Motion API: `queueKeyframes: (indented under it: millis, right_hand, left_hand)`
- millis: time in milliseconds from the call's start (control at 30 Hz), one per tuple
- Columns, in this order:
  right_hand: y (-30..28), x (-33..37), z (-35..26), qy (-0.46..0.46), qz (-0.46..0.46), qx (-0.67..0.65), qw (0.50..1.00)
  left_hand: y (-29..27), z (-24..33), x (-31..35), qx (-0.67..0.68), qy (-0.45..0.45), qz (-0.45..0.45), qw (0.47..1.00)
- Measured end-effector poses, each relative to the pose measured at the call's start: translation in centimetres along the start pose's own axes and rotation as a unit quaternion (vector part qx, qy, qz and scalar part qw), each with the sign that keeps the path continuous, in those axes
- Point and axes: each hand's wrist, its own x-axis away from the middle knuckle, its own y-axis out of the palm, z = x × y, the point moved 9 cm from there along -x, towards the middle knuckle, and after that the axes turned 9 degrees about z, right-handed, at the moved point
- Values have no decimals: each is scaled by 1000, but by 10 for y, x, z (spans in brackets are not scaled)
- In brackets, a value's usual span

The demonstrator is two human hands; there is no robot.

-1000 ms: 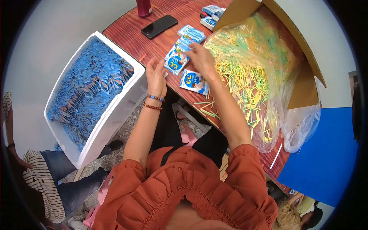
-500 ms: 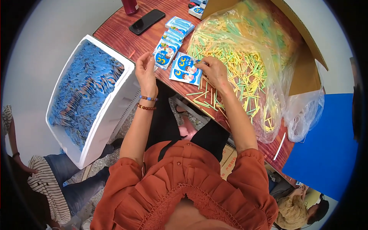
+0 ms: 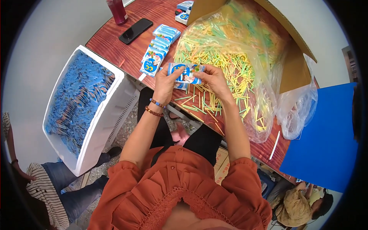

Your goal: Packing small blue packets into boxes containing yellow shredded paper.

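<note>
A blue-and-white packet (image 3: 188, 78) is held by its two ends above the near edge of the table (image 3: 100, 40) — its left end is pinched by the left hand (image 3: 165, 84), its right end by the right hand (image 3: 215, 81), with fingers and thumbs closed on it. Below, a second packet (image 3: 180, 86) is partly covered by the held one. Just to the left, overlapping packets (image 3: 154, 59) are laid out in a row, and beyond them a black phone (image 3: 135, 31) and a dark red bottle (image 3: 117, 12) are placed. On the right, yellow and green sticks (image 3: 237, 73) are spread in and around a clear plastic bag (image 3: 245, 36), which is backed by an open cardboard box (image 3: 297, 73). At the far left, a white foam box (image 3: 106, 113) is seen — filled with tightly packed blue packets (image 3: 76, 100).
</note>
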Motion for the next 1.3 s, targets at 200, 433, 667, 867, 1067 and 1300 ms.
queueKeyframes:
  millis: [200,433,667,867,1067,1300]
  right_hand:
    - [-8,14,22,2,50,-14,999]
    - [-13,33,20,27,52,-83,995]
    - [-106,19,17,-48,199,30,978]
    - [-245,26,-8,-83,385,333,857]
    - [-219,9,-16,-239,179,681,669]
    - [-208,-15,-10,-239,183,756,581]
  left_hand:
    - [-3,-10,6,59,0,33,998]
    - [-4,-34,14,75,-37,38,996]
    - [-12,-35,13,68,-25,53,996]
    - [-5,-33,22,101,-73,44,991]
    - [11,-37,26,172,-132,14,976]
    - [3,-39,23,178,-144,-1,973]
